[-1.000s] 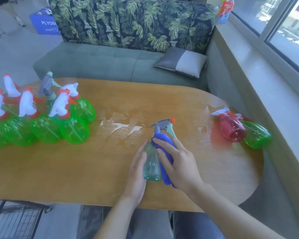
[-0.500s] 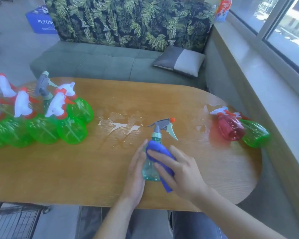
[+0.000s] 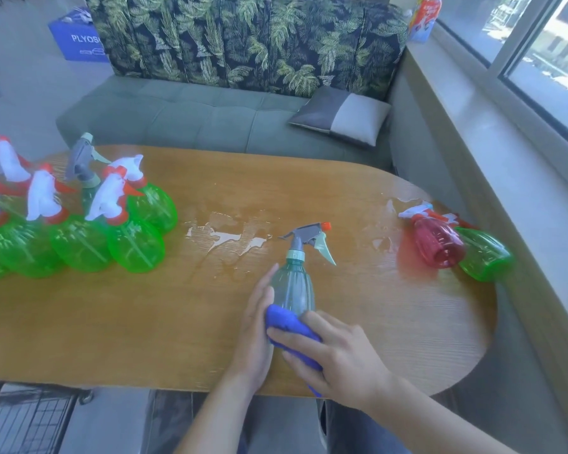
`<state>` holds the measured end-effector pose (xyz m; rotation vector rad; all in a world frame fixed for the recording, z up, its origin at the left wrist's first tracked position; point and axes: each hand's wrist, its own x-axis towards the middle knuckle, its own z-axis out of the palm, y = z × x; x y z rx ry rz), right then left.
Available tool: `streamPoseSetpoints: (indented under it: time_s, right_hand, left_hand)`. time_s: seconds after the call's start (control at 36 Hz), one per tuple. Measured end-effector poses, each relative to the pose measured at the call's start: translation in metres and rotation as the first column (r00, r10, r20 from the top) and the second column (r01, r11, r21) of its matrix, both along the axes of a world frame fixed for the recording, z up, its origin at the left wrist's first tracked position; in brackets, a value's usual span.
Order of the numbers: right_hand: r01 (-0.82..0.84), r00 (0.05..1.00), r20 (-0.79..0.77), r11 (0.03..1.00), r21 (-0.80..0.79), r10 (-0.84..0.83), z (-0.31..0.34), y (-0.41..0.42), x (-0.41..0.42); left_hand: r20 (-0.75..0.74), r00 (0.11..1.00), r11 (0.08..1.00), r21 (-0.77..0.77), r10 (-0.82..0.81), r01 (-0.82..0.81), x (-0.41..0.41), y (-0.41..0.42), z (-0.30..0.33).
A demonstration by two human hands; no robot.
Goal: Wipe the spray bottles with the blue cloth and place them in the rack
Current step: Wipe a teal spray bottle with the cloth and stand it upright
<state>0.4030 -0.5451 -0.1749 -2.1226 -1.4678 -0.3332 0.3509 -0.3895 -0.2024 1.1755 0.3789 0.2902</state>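
Note:
A clear teal spray bottle [image 3: 294,283] with a grey trigger stands near the front edge of the wooden table [image 3: 145,326]. My left hand [image 3: 254,335] rests flat against its left side, fingers straight. My right hand [image 3: 335,358] grips the blue cloth [image 3: 287,322] and presses it on the bottle's lower part. A red bottle [image 3: 436,242] and a green bottle [image 3: 484,257] lie on their sides at the right. Several green bottles [image 3: 79,237] with white and red triggers stand at the left. A black wire rack [image 3: 23,417] shows below the table's front left edge.
Water puddles [image 3: 223,237] spread over the table's middle. A green sofa with a leaf-print back [image 3: 243,44] and a grey cushion [image 3: 341,116] sits behind the table. A window ledge [image 3: 505,158] runs along the right. A blue box [image 3: 79,40] stands on the floor far left.
My right hand has slid the blue cloth down the teal bottle from its shoulder to its lower part. The left hand stayed against the bottle's side.

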Motion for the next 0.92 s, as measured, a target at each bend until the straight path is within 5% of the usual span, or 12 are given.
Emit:
streamPoseSetpoints:
  time_s: [0.08,0.17,0.28,0.36,0.67,0.92]
  right_hand:
    - [0.022,0.998,-0.06,0.999,0.042,-0.019,0.001,0.001,0.001]
    - [0.18,0.95,-0.289,0.967,0.18,-0.123,0.004,0.001,0.003]
    - [0.463,0.72,-0.662,0.855,0.235,-0.208,0.007,0.004,0.003]
    - [0.537,0.577,-0.792,0.823,0.187,-0.197,0.003,0.006,0.005]
    - [0.548,0.457,-0.877,0.824,0.143,-0.151,-0.002,0.002,0.003]
    - [0.536,0.537,-0.826,0.826,0.177,-0.172,-0.002,-0.002,0.013]
  left_hand:
    - [-0.002,1.0,1.0,-0.026,-0.013,0.013,-0.001,-0.001,0.005]
    - [0.007,1.0,0.999,-0.043,0.004,-0.004,-0.003,-0.005,0.013]
    - [-0.002,1.0,0.999,-0.046,-0.001,0.0,-0.006,-0.004,0.017]
    - [0.007,1.0,0.997,-0.073,-0.017,0.018,-0.005,-0.001,0.011]
    - [0.04,0.999,0.992,-0.121,-0.037,0.041,-0.001,-0.001,0.005]
    - [0.003,0.998,0.995,-0.083,-0.058,0.058,0.0,0.0,0.004]
